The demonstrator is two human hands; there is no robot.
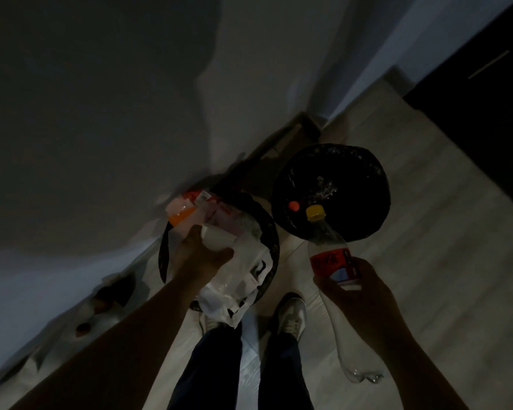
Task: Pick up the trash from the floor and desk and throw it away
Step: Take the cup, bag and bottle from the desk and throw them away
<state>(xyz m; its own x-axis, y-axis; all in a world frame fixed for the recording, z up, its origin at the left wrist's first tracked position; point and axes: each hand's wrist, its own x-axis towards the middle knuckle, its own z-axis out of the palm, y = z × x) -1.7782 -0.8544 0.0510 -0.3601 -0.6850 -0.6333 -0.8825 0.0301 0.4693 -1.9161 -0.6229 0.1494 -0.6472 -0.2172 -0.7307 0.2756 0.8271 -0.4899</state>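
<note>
Right grip [356,291] clasps bottle [326,247], left grip [196,258] cup [218,241]

Your clear bottle [328,247], yellow-capped and red-labelled, tilts in your right hand [359,294], cap over the black-lined bin [367,184]; an orange cap [293,205] shows inside it. The white cup [216,239] sits in your left hand [197,257] above the second bin [275,247], heaped with white bags [249,270].

One wide-angle camera on the person's head faces steeply down at the floor [427,250] and shoes [290,316], from standing height.
</note>
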